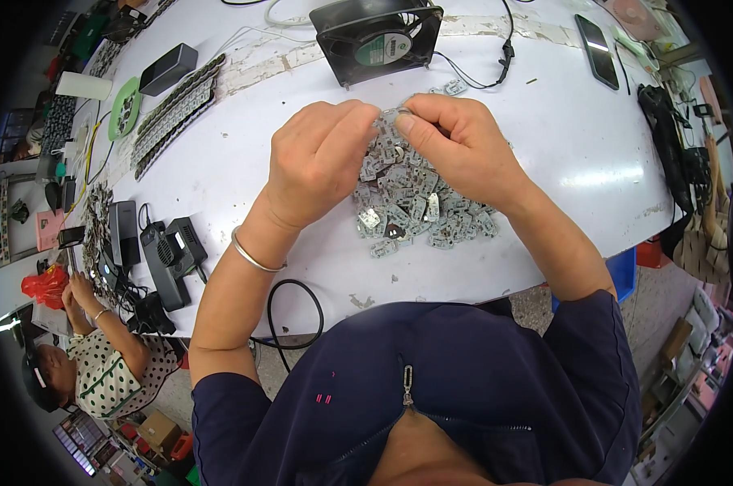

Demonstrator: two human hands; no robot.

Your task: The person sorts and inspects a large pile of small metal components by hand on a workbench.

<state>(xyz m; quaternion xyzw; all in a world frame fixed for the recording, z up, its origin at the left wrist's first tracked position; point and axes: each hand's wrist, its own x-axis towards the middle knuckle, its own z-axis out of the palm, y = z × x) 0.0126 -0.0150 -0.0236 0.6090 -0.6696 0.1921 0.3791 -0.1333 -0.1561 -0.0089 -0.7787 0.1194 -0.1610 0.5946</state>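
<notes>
A heap of small grey, partly see-through plastic parts (415, 198) lies on the white table in front of me. Over its far edge, my left hand (318, 158) and my right hand (463, 146) meet with their fingertips close together. Both are closed in a pinch on one small grey plastic part (392, 115), which the fingers partly cover. Its exact kind is too small to make out. A metal bangle (253, 253) circles my left wrist.
A black fan (374, 40) stands beyond the heap, its cable trailing right. Farther right lies a phone (597, 53). Leftward are rows of dark strips (178, 113), a green tray (124, 109) and black devices (172, 259). A co-worker (107, 356) sits at the left.
</notes>
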